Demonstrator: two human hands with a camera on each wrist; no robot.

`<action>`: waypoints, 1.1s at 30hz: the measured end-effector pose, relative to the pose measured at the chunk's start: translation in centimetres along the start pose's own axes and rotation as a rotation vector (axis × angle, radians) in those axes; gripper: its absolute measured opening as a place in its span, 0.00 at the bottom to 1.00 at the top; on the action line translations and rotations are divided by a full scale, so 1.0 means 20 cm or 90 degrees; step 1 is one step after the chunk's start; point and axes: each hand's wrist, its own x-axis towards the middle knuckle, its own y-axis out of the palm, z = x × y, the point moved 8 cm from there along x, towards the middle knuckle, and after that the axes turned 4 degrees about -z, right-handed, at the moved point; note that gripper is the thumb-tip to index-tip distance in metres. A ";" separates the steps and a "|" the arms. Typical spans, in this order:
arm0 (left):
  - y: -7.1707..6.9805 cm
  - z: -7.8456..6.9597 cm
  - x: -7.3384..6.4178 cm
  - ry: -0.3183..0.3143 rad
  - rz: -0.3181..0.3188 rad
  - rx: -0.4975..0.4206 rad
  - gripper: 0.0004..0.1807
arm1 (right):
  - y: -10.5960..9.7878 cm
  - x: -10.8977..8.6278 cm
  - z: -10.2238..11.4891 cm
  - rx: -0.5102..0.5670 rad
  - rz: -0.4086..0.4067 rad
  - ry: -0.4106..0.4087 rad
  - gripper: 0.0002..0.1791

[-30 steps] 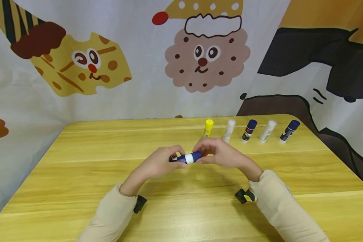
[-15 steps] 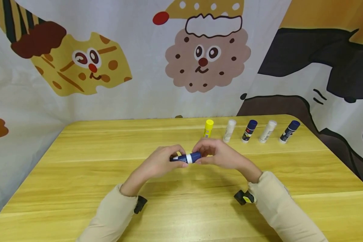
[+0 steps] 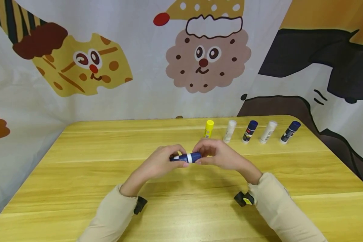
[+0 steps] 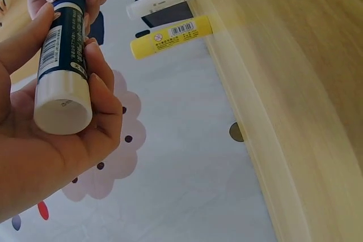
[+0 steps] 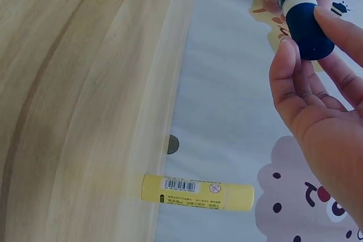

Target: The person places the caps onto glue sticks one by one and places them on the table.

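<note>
Both hands hold one dark blue glue stick [image 3: 184, 158] sideways above the table, in front of the chest. My left hand [image 3: 160, 161] grips its labelled body; in the left wrist view the white base [image 4: 62, 103] faces the camera, with fingers and thumb wrapped along the barrel. My right hand [image 3: 222, 154] pinches the blue cap [image 5: 308, 31] at the other end between thumb and fingers. A narrow white band shows between cap and label. Behind the right hand, a yellow glue stick [image 3: 209, 127] stands upright, its lower end partly hidden.
To the right of the yellow stick, a row continues along the back of the wooden table [image 3: 87, 188]: a white glue stick [image 3: 229, 130], a blue one [image 3: 249, 131], another white one [image 3: 268, 131] and another blue one [image 3: 290, 131]. A printed cloth [image 3: 145, 94] hangs behind the table.
The white band between cap and label has narrowed, with the cap now closer to the body. Both hands stay in nearly the same place; the standing glue sticks have not moved.
</note>
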 end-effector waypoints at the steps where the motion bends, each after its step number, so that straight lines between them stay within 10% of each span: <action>1: 0.00 0.00 0.00 0.001 0.000 -0.001 0.11 | 0.00 0.00 0.00 0.003 -0.001 -0.002 0.13; 33: 0.00 -0.03 -0.01 0.054 -0.005 0.006 0.11 | 0.05 0.00 0.00 0.019 -0.006 -0.004 0.11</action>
